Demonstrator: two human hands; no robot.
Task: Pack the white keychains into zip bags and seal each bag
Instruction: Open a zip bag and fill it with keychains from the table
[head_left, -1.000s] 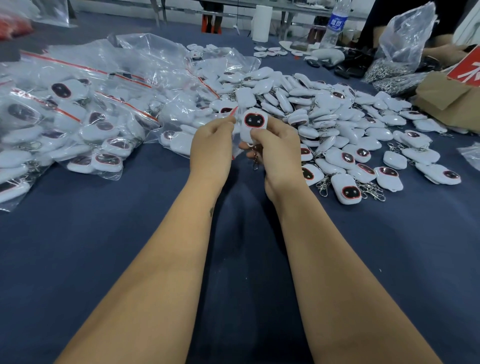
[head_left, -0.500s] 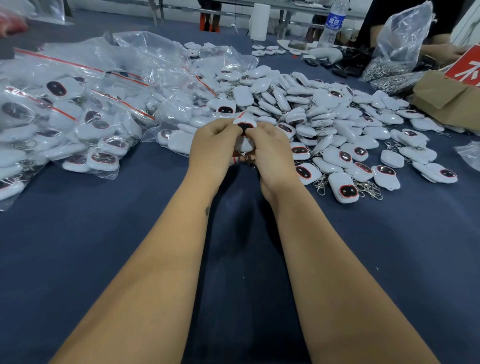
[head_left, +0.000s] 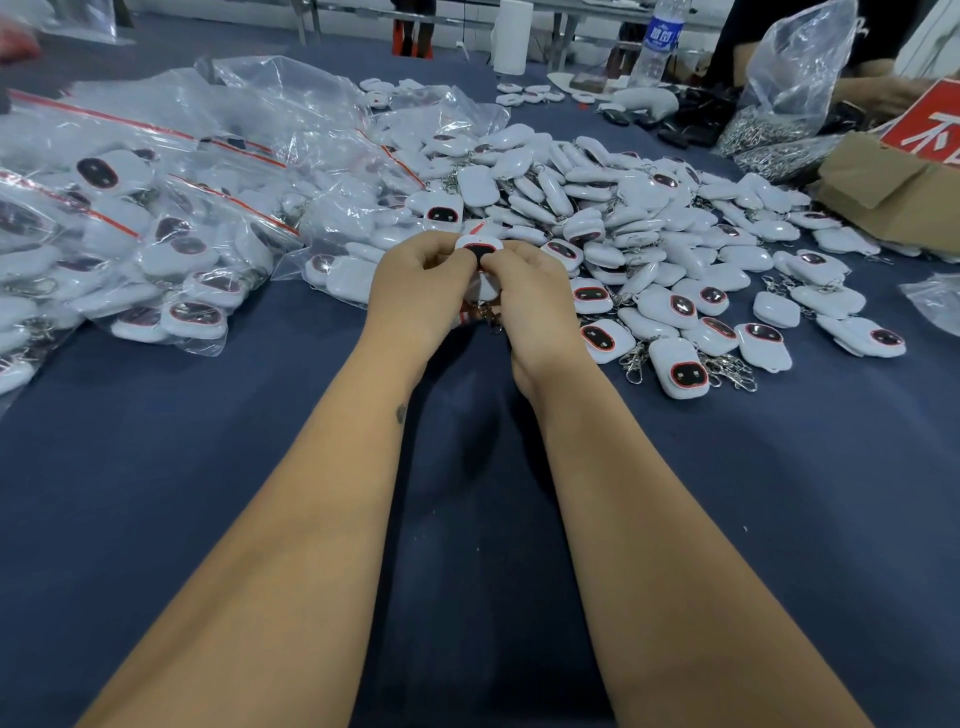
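Left hand (head_left: 415, 291) and right hand (head_left: 530, 296) pinching bagged keychain (head_left: 479, 248), loose keychain heap (head_left: 649, 234) behind, filled bags (head_left: 156, 218) left

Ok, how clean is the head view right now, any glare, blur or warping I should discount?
Head view: even, soft light; the hands and the keychain they pinch are sharp. White glare streaks the zip bags at left. Wide-angle warp stretches the forearms. Far table edge, water bottle, is softer.
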